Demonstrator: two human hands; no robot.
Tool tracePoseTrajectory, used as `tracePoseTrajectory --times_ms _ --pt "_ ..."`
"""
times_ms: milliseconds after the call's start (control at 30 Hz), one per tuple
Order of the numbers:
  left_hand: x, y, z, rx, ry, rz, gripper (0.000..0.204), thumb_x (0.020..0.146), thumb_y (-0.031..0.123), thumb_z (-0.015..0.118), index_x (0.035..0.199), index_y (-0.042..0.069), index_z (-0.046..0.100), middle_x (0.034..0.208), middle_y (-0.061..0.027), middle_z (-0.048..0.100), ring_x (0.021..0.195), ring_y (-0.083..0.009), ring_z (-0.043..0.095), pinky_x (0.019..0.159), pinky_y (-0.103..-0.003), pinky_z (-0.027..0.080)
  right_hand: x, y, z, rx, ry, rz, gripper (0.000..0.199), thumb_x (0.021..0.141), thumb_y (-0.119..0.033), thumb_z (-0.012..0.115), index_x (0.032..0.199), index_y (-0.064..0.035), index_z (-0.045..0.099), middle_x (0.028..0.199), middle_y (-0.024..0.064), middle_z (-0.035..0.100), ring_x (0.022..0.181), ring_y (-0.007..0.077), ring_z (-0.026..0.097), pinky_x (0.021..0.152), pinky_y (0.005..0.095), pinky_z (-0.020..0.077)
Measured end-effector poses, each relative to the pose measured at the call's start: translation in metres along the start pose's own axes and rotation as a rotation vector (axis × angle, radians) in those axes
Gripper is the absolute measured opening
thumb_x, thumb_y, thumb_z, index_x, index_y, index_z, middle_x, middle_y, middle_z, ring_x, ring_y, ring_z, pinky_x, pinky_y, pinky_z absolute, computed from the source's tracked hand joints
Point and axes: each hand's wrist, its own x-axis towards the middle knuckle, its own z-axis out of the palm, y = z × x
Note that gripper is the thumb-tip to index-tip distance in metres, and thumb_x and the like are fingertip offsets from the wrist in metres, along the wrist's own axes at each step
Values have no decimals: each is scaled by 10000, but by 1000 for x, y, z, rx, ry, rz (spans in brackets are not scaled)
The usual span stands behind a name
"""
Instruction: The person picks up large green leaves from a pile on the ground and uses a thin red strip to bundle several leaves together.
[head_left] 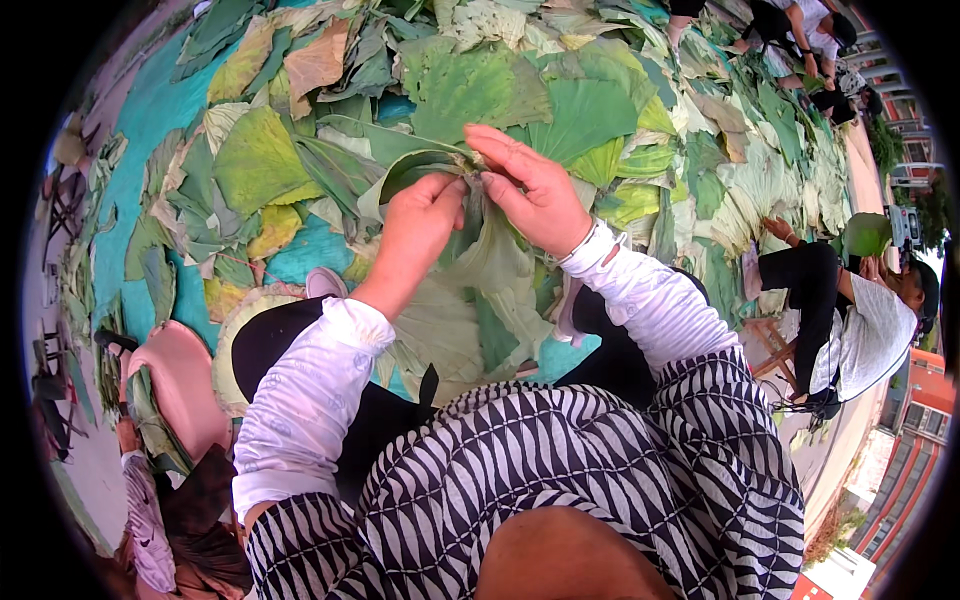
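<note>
A large, limp green lotus leaf [490,260] hangs from both my hands, its gathered centre pinched between them. My left hand [425,220] is closed, thumb and forefinger pressed on the leaf's folded edge. My right hand [535,190] grips the same gathered part from the other side, forefinger stretched over the top and thumb below. The leaf's lower part drapes down between my knees. Right beyond my hands lies a flat green leaf [475,90], with a yellow-green leaf [262,160] to the left.
Overlapping leaves cover a turquoise sheet [150,110]. A pink plastic chair [180,385] stands at my left, near a person in a striped sleeve [150,530]. At my right a seated person [870,325] handles leaves. More people [815,45] work at the far right.
</note>
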Motion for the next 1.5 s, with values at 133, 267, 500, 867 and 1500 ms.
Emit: tracePoseTrajectory --times_ms 133,267,500,867,1500 --pt "3 6 -18 -10 50 -38 182 789 163 489 802 11 588 562 -15 516 501 -77 437 488 -223 345 10 4 -8 294 114 170 290 834 -123 458 1103 -15 469 996 77 561 912 157 536 748 254 432" --pt "3 7 -43 -132 159 -33 143 771 114 469 725 6 550 572 -5 506 490 -73 412 473 -210 319 24 69 -41 283 209 732 242 835 -212 462 1019 -58 496 955 39 559 808 118 534 623 221 411" --pt "4 7 -56 -354 194 -39 69 745 38 441 738 34 509 579 -26 493 428 -47 341 391 -185 241 -115 299 -69 -336 -276 927 246 789 -249 513 940 -55 497 839 75 534 669 172 518 479 304 389" --pt "-13 12 -76 -328 266 -75 122 803 98 463 691 54 484 563 -1 459 437 -46 319 396 -182 230 -96 245 34 401 305 1678 246 729 -193 606 883 -31 504 801 65 523 580 194 527 449 351 388" --pt "-9 11 -66 -355 218 -84 96 779 65 443 709 45 504 546 -6 462 412 -38 318 386 -188 234 -56 249 48 -132 247 965 231 697 -87 572 922 -36 559 877 153 577 756 254 568 690 332 437"
